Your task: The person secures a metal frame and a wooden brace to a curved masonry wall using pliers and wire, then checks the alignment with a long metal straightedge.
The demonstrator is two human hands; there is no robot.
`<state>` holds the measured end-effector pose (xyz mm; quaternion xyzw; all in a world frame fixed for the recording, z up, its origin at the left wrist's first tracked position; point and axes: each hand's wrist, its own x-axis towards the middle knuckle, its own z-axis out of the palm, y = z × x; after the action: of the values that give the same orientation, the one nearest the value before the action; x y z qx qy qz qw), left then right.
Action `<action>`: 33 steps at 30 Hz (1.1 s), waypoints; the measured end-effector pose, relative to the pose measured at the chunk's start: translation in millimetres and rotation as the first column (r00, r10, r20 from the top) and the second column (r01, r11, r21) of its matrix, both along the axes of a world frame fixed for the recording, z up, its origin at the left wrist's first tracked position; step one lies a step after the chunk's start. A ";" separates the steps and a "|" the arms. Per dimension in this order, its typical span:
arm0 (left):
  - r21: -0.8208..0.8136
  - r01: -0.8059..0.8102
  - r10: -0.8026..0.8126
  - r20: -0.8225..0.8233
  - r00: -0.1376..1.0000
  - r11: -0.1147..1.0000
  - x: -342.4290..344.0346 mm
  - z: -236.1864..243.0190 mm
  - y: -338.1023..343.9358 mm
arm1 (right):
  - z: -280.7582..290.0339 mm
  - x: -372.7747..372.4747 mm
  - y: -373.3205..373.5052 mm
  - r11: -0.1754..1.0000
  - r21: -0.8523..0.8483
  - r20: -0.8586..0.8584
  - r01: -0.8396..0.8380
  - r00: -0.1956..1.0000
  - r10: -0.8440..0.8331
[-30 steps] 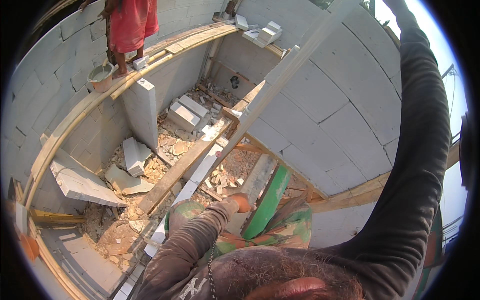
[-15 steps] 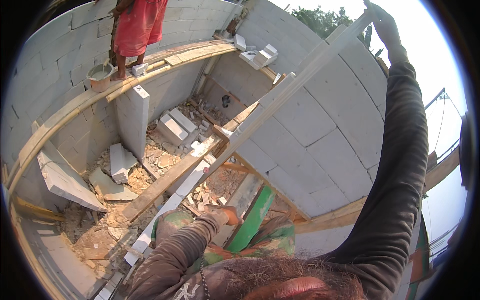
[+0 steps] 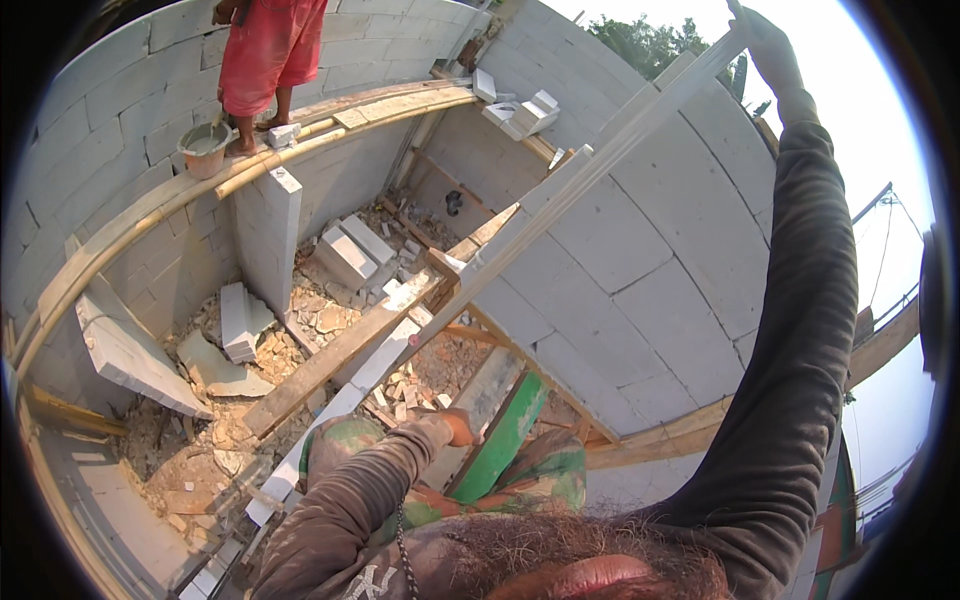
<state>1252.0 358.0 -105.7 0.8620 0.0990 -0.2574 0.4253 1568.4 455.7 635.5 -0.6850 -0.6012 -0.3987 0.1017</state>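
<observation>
My right hand (image 3: 768, 45) is raised high at the upper right, with its fingers closed round the top end of a long grey straightedge bar (image 3: 560, 200). The bar slants down to the left across the face of a light grey block wall (image 3: 640, 300). My left hand (image 3: 460, 428) is low in front of my body, near my knee in camouflage trousers. Its fingers are curled, and whatever they may hold is hidden. Close beside that hand leans a green board (image 3: 500, 435).
A person in red shorts (image 3: 270, 60) stands on a plank scaffold (image 3: 410, 105) at the upper left, near a bucket of grey mix (image 3: 205, 150). Below lie rubble (image 3: 320, 320) and loose white blocks (image 3: 345, 258). A wooden beam (image 3: 330, 365) crosses the pit at an angle.
The person in red shorts has shifted stance slightly on the planks. Both my hands stay nearly where they were, and the bar keeps its slant.
</observation>
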 end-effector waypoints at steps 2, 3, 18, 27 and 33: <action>-0.007 -0.038 0.038 0.055 0.998 0.999 -4.1 -1.1 -1.6 | -1.1 1.1 0.0 1.000 0.000 -0.001 -0.001 1.000 0.001; -0.015 -0.078 0.079 0.111 0.991 0.997 -6.0 -1.6 -2.0 | -0.7 0.9 0.0 1.000 -0.001 -0.002 -0.001 1.000 0.001; -0.045 -0.065 0.067 0.047 0.997 0.997 -12.2 11.5 1.2 | 0.3 0.4 0.0 1.000 -0.008 -0.005 -0.017 1.000 0.017; -0.049 -0.062 0.063 0.019 0.998 0.997 -5.0 3.1 -2.0 | 7.1 3.6 1.0 0.999 -0.016 -0.032 -0.028 0.999 0.028; -0.034 -0.108 0.110 0.060 0.992 0.994 -13.4 10.8 -0.1 | 6.3 4.2 3.4 0.999 -0.022 -0.062 -0.034 0.998 0.033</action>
<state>1238.6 357.9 -94.9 0.8562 0.1289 -0.2085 0.4548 1572.6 459.1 641.8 -0.6880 -0.6137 -0.3688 0.1186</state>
